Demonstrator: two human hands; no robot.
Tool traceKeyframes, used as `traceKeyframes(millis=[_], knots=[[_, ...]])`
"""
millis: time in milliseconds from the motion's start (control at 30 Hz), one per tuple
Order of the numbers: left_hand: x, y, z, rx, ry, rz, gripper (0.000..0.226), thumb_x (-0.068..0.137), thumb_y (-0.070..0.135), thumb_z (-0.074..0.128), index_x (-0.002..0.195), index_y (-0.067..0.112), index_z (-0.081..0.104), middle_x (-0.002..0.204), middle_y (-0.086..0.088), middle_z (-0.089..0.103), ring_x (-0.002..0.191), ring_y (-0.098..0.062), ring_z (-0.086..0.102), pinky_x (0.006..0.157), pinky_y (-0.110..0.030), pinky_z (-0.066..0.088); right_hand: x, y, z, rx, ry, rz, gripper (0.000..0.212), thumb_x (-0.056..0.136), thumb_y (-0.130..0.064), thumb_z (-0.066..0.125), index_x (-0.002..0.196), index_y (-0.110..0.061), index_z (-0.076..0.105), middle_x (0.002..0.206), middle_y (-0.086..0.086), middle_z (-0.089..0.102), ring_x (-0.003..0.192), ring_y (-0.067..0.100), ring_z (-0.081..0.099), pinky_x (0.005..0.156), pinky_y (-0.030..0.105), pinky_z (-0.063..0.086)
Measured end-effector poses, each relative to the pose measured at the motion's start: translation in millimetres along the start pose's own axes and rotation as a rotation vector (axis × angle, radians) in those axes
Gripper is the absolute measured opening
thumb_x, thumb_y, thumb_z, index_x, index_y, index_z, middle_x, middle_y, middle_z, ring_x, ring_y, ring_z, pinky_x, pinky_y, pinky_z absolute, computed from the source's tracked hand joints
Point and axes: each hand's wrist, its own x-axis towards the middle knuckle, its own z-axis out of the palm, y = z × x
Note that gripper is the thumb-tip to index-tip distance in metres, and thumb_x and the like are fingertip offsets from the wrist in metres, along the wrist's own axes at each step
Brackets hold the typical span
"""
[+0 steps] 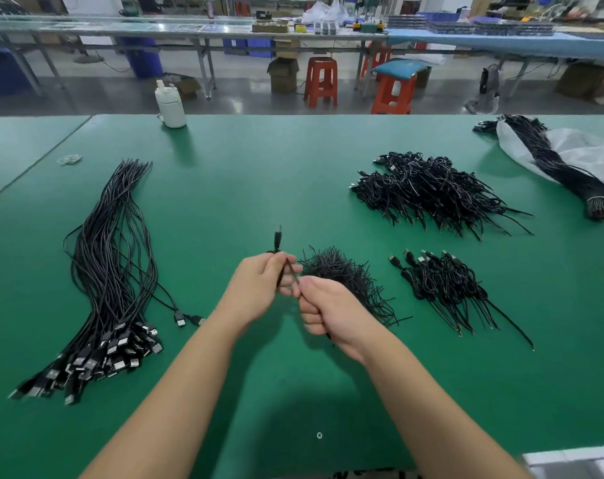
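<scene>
My left hand (259,283) grips a coiled black cable (278,240) whose plug end sticks up above the fingers. My right hand (328,309) pinches a thin black strand of it just right of the left fingers. Both hands hover over the middle of the green table (259,174). Behind my right hand lies a heap of short black ties (342,271), partly hidden by the hand.
A long bundle of loose USB cables (114,271) lies at the left. Small pile of coiled cables (442,285) at the right, a bigger pile (428,188) behind it. A tied bundle on a white bag (563,164) far right. White bottle (171,105) at the far edge.
</scene>
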Motion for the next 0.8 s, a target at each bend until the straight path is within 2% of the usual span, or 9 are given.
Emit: traceKeyframes(millis=[100,167,200,333,467,533,600,700,800], knots=[[0,-1,9,-0.338,0.095,-0.037,0.035,0.108,0.02,0.034,0.105,-0.002,0.061,0.097,-0.014,0.075,0.086,-0.025,0.075,0.069,-0.028,0.06,-2,7,8,-0.498,0.08,-0.083,0.033,0.107,-0.019,0.038,0.08,-0.019,0.057,0.057,-0.006,0.035,0.046,0.006,0.029,0.047,0.023,0.024],[1,-1,13,-0.406,0.147,-0.057,0.036,0.108,0.021,0.034,0.104,-0.002,0.06,0.092,-0.013,0.076,0.085,-0.026,0.075,0.063,-0.026,0.059,0,16,12,-0.812,0.125,-0.1,0.033,0.105,-0.019,0.038,0.079,-0.021,0.059,0.06,-0.007,0.045,0.053,0.006,0.04,0.057,0.027,0.033],[0,-1,16,-0.406,0.152,-0.063,0.035,0.108,0.022,0.034,0.103,-0.002,0.06,0.091,-0.012,0.076,0.082,-0.025,0.075,0.058,-0.025,0.057,0,19,13,-0.836,0.135,-0.081,0.034,0.105,-0.021,0.038,0.079,-0.021,0.059,0.061,-0.007,0.049,0.056,0.007,0.044,0.06,0.028,0.035],[-3,-1,24,-0.417,0.07,-0.105,0.031,0.107,0.025,0.039,0.092,0.004,0.057,0.086,-0.013,0.076,0.056,-0.019,0.06,0.043,-0.023,0.041,0,22,14,-0.789,0.147,-0.013,0.036,0.105,-0.025,0.04,0.074,-0.024,0.058,0.063,-0.01,0.061,0.062,0.007,0.056,0.07,0.028,0.047],[-3,0,21,-0.465,-0.031,-0.14,0.032,0.107,0.028,0.037,0.085,0.011,0.053,0.09,-0.018,0.074,0.046,-0.015,0.052,0.046,-0.024,0.039,0,17,11,-0.696,0.206,-0.028,0.024,0.101,-0.017,0.047,0.085,-0.018,0.064,0.081,-0.003,0.069,0.076,0.014,0.061,0.08,0.033,0.049],[-3,0,22,-0.535,-0.075,-0.154,0.033,0.107,0.026,0.036,0.083,0.01,0.052,0.098,-0.022,0.073,0.05,-0.017,0.058,0.05,-0.028,0.046,1,14,12,-0.398,0.197,-0.041,0.02,0.097,-0.002,0.05,0.109,-0.011,0.062,0.089,0.005,0.065,0.08,0.016,0.061,0.081,0.036,0.053],[-3,0,23,-0.607,-0.111,-0.161,0.032,0.107,0.021,0.035,0.084,0.007,0.051,0.097,-0.025,0.073,0.058,-0.02,0.067,0.053,-0.029,0.054,2,12,11,-0.091,0.147,-0.046,0.041,0.091,0.009,0.053,0.124,-0.014,0.056,0.096,0.007,0.062,0.086,0.015,0.061,0.076,0.03,0.056],[-3,0,21,-0.655,-0.197,-0.163,0.032,0.106,0.017,0.036,0.084,0.003,0.053,0.097,-0.028,0.072,0.076,-0.029,0.074,0.063,-0.031,0.06,2,10,9,0.02,0.133,-0.069,0.045,0.087,0.011,0.061,0.125,-0.012,0.059,0.103,0.01,0.068,0.089,0.012,0.064,0.071,0.024,0.057],[-5,4,9,-0.636,-0.347,-0.2,0.028,0.102,0.016,0.042,0.083,0.001,0.057,0.103,-0.033,0.069,0.087,-0.037,0.073,0.071,-0.038,0.06,-1,14,8,0.052,0.166,-0.138,0.045,0.081,0.013,0.069,0.123,-0.004,0.062,0.11,0.014,0.072,0.1,0.015,0.068,0.09,0.023,0.053]])
